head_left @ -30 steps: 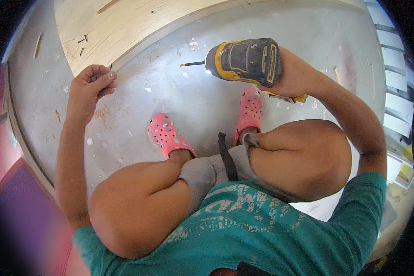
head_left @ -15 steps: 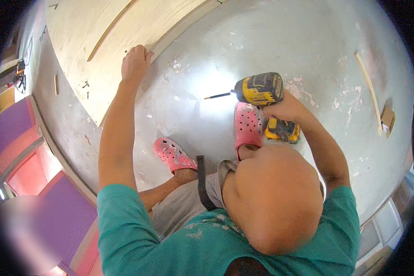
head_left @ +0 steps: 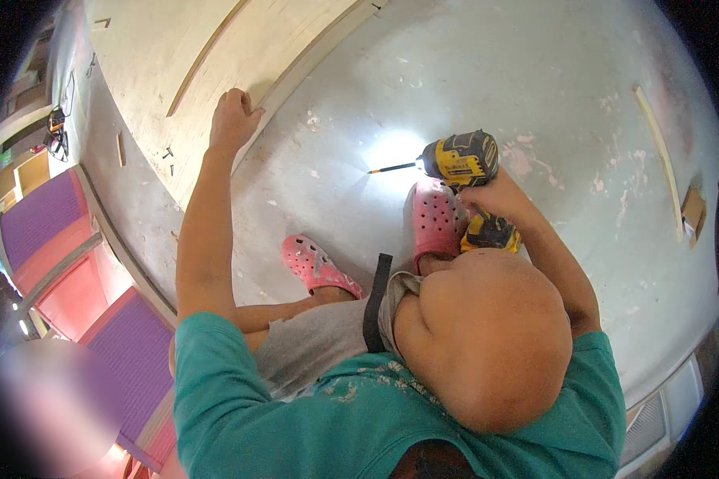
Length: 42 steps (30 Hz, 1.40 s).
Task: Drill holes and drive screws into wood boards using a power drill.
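My left hand (head_left: 234,121) rests on the pale plywood panel (head_left: 152,76) near its right edge. Its fingers are curled closed, and whatever they hold, if anything, is hidden. My right hand (head_left: 487,195) is wrapped round the grip of a yellow-and-black cordless impact driver (head_left: 462,158). A long thin bit (head_left: 395,168) points left from the driver, over the floor and apart from the panel. The driver's lamp throws a bright patch on the floor. Several dark screws (head_left: 168,152) lie on the panel, left of my left hand.
A narrow wood strip (head_left: 208,56) lies on the panel. My feet in pink clogs (head_left: 438,217) stand on the paint-spotted grey floor (head_left: 535,88). Another wood strip (head_left: 659,156) and a small brown block (head_left: 693,214) lie at right. Purple-and-pink furniture (head_left: 44,219) stands at left.
The whole view has shifted slightly, moving the panel and furniture rightward in the picture. My left hand stays closed at the panel's edge, and my right hand keeps hold of the impact driver.
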{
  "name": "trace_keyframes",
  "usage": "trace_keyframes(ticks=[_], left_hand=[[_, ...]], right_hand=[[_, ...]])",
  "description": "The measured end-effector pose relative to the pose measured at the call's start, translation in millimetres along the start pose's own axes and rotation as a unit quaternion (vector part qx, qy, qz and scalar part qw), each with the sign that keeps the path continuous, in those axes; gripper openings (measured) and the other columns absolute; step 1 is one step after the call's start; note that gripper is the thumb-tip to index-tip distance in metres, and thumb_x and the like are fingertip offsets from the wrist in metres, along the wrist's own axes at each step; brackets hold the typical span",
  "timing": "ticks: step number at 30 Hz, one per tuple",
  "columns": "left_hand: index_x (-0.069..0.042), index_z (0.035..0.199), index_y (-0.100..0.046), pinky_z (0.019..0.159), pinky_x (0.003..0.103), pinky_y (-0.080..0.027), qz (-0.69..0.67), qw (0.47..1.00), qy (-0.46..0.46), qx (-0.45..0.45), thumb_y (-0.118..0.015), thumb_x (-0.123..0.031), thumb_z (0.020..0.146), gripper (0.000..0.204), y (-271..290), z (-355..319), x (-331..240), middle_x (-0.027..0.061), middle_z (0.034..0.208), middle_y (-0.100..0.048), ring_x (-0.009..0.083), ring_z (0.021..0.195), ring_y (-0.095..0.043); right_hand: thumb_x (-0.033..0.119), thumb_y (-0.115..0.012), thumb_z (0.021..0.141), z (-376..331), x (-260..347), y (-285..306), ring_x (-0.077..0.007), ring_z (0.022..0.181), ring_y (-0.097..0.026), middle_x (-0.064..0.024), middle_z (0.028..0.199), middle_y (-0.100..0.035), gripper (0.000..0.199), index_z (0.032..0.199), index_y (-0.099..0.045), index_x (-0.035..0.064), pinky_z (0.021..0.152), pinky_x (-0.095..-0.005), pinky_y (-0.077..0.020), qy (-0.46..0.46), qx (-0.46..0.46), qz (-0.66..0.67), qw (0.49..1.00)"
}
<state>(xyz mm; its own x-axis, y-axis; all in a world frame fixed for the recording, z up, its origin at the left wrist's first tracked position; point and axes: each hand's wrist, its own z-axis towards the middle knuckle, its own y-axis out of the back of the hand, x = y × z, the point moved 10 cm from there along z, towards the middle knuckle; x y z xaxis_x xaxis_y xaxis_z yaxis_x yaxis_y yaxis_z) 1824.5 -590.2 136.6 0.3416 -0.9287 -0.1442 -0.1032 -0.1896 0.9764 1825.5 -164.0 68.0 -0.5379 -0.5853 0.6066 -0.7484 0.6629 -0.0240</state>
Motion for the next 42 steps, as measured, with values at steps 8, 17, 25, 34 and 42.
trace_keyframes(ticks=[8,17,25,34,42], left_hand=[[0.000,0.095,-0.056,0.066,0.032,-0.045,-0.353,0.904,0.235,-0.063,-0.063,-0.017,0.075,0.027,-41.5,-33.1,22.5,0.0098,0.079,-0.057,0.0206,0.075,-0.055],[-0.003,0.099,-0.056,0.077,0.032,-0.047,-0.875,0.352,0.326,-0.059,-0.056,-0.010,0.084,0.016,-111.8,-74.2,-50.9,0.0057,0.087,-0.058,0.0159,0.082,-0.057],[0.003,0.093,-0.052,0.088,0.036,-0.047,-0.952,0.068,0.271,-0.125,-0.052,-0.008,0.086,0.012,-88.5,-68.3,-74.1,0.0126,0.093,-0.057,0.0215,0.090,-0.058],[0.004,0.094,-0.050,0.088,0.035,-0.049,-0.967,0.037,0.211,-0.140,-0.049,-0.004,0.087,0.011,-75.3,-53.3,-70.6,0.0148,0.094,-0.057,0.0241,0.093,-0.058],[0.003,0.094,-0.051,0.093,0.038,-0.045,-0.962,-0.079,0.211,-0.151,-0.049,-0.003,0.087,0.010,-55.2,-40.8,-54.7,0.0135,0.094,-0.058,0.0198,0.093,-0.057]], right_hand=[[0.005,-0.066,0.065,-21.3,33.4,-11.1,-0.0142,0.076,-0.060,-0.0069,0.087,-0.062,0.038,0.101,-0.056,0.0015,0.068,-0.0288,-0.0496,0.081,-0.005,-0.024,0.996],[0.008,-0.069,0.066,-37.1,142.4,-28.4,-0.0140,0.085,-0.059,-0.0091,0.093,-0.062,0.039,0.101,-0.056,0.0009,0.074,-0.0292,-0.0479,0.215,-0.038,-0.148,0.965],[0.008,-0.069,0.066,-54.6,207.0,-52.6,-0.0140,0.077,-0.060,-0.0073,0.084,-0.063,0.034,0.097,-0.058,0.0012,0.068,-0.0294,-0.0487,0.263,-0.072,-0.208,0.939],[0.006,-0.068,0.068,-68.4,239.9,-80.6,-0.0097,0.061,-0.053,-0.0031,0.074,-0.059,0.023,0.089,-0.060,0.0018,0.055,-0.0235,-0.0441,0.222,-0.146,-0.247,0.932],[0.012,-0.068,0.066,-60.4,298.3,-120.9,-0.0094,0.056,-0.053,-0.0021,0.065,-0.057,0.022,0.083,-0.061,0.0014,0.050,-0.0239,-0.0435,0.222,-0.111,-0.346,0.905]])
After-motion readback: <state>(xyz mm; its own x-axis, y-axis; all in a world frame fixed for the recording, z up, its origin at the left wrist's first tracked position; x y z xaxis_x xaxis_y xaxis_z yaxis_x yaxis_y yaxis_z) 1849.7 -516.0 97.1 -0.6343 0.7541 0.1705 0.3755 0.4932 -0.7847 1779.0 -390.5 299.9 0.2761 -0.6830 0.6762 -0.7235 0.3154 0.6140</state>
